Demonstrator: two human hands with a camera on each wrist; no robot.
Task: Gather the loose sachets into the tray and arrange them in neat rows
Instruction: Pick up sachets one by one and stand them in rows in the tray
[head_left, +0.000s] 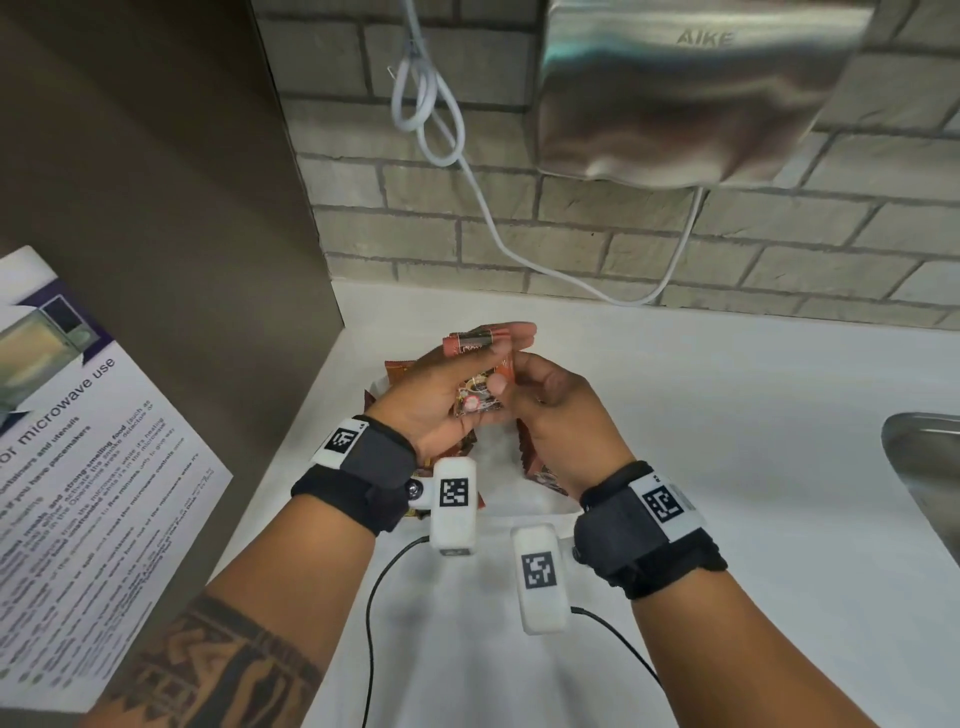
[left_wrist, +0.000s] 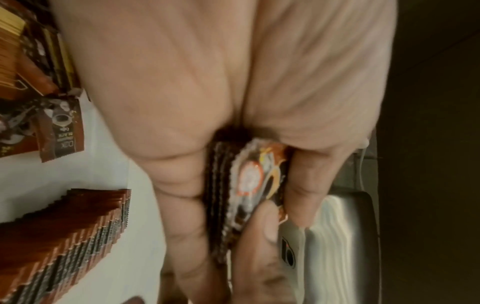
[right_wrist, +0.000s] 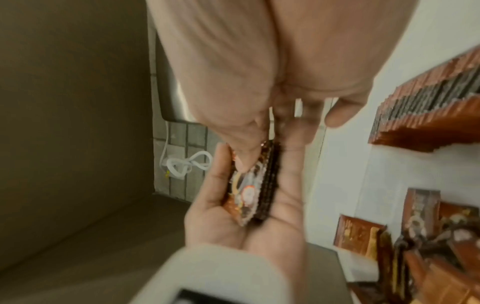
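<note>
A small stack of brown and orange sachets (head_left: 479, 396) is held above the white tray (head_left: 498, 467). My left hand (head_left: 441, 384) cradles the stack (right_wrist: 257, 191) in its palm, with its fingers along the back. My right hand (head_left: 550, 400) pinches the stack (left_wrist: 249, 181) from the right, thumb on the top sachet. A tight row of sachets (left_wrist: 78, 236) stands on edge in the tray, also seen in the right wrist view as a row of sachets (right_wrist: 428, 107). Loose sachets (left_wrist: 59, 131) lie in a jumble beside it. Both hands hide most of the tray.
The white counter (head_left: 701, 415) runs right to a steel sink (head_left: 924, 467). A brown cabinet side (head_left: 182, 208) with a microwave notice (head_left: 78, 467) closes the left. On the brick wall hang a steel hand dryer (head_left: 691, 88) and a white cable (head_left: 431, 119).
</note>
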